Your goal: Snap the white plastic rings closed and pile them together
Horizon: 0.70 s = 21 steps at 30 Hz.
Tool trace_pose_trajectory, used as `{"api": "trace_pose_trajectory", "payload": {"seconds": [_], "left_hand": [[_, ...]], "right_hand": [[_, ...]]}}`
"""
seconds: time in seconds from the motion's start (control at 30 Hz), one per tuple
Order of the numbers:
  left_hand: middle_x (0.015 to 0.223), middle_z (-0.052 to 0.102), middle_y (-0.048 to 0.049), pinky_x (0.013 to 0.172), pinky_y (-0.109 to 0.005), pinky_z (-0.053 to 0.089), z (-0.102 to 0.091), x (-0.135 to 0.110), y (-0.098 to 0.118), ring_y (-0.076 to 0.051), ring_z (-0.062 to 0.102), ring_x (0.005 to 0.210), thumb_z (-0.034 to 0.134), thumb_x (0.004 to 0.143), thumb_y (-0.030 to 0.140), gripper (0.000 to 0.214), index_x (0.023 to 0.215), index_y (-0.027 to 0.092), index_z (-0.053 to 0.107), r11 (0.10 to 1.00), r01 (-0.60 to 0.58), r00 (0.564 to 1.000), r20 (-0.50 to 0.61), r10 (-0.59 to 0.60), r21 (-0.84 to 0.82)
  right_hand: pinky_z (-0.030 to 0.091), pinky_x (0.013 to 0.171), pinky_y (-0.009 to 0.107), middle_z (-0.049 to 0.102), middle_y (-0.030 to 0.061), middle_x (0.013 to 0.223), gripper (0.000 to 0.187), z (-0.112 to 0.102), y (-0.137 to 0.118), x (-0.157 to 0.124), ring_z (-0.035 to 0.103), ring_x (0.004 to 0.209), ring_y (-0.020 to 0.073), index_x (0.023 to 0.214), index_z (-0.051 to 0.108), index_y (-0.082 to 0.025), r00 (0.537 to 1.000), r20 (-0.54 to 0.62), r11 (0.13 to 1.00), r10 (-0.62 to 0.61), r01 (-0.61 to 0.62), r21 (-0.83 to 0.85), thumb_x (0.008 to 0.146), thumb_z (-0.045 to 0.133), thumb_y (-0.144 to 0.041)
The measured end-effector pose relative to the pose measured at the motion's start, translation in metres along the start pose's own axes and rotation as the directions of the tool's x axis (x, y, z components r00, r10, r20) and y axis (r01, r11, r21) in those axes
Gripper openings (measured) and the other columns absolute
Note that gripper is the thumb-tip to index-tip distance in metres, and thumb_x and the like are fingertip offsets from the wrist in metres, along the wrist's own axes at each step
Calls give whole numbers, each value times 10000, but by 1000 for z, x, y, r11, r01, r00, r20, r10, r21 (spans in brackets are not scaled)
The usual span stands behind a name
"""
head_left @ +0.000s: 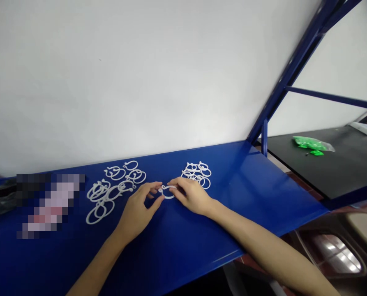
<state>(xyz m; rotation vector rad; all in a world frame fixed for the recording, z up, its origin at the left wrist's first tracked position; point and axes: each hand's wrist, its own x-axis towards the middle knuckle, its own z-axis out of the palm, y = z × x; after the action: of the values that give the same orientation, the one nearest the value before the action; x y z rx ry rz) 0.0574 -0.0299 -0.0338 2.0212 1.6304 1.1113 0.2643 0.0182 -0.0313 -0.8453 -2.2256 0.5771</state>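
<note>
A white plastic ring (169, 197), thin and round with a small knob-like clasp at its left side, is held just above the blue tabletop between both hands. My left hand (139, 205) has its thumb and fingertips at the clasp end. My right hand (193, 195) pinches the ring's right side, and its fingers hide that part. To the left lies a loose spread of similar white rings (113, 190), several overlapping. Another cluster of such rings (197, 172) lies just beyond my right hand, partly covered by it.
The blue table (232, 181) runs along a white wall. A blurred-out item (52, 207) and a dark bag (4, 199) lie at left. A blue metal frame (282, 88) rises at right, beside a black table (319, 172) bearing a bag of green pieces (311, 143).
</note>
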Motion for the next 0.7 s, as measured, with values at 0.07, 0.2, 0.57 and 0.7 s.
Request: {"api": "trace_pose_trajectory", "payload": {"seconds": [0.07,0.2,0.57,0.7], "left_hand": [[1000,741,-27,792,-344,577,-1,1,0,-177,688,795,619,855,392,294,1106,251,680,1000,-2,1000,4,2,-1],[978,758,-22,803,-335,567,0,1,0,-189,703,821,620,858,488,309,1046,259,707,987,136,990,53,-132,-84],[820,753,-23,715,-305,570,6,-3,5,-188,688,721,657,793,575,385,917,220,742,886,342,938,55,-343,-314],[808,759,-8,742,-312,553,8,-6,5,-202,705,756,625,811,546,321,851,250,742,930,291,953,-14,-302,-223]], "right_hand": [[520,710,262,726,51,916,161,0,0,0,676,763,155,1108,635,-181,1000,-9,1000,-3,3,-2,992,549,-250],[502,675,245,719,41,874,138,2,-3,-1,653,708,139,1056,651,-180,999,-35,999,-1,2,36,991,550,-248],[512,729,240,712,55,942,125,4,-7,-4,658,791,136,1004,642,-174,994,-21,984,-103,105,145,1004,529,-226],[526,770,247,710,64,959,169,1,-9,-5,672,849,146,1003,647,-173,989,-2,979,-149,148,137,1028,491,-234]]}}
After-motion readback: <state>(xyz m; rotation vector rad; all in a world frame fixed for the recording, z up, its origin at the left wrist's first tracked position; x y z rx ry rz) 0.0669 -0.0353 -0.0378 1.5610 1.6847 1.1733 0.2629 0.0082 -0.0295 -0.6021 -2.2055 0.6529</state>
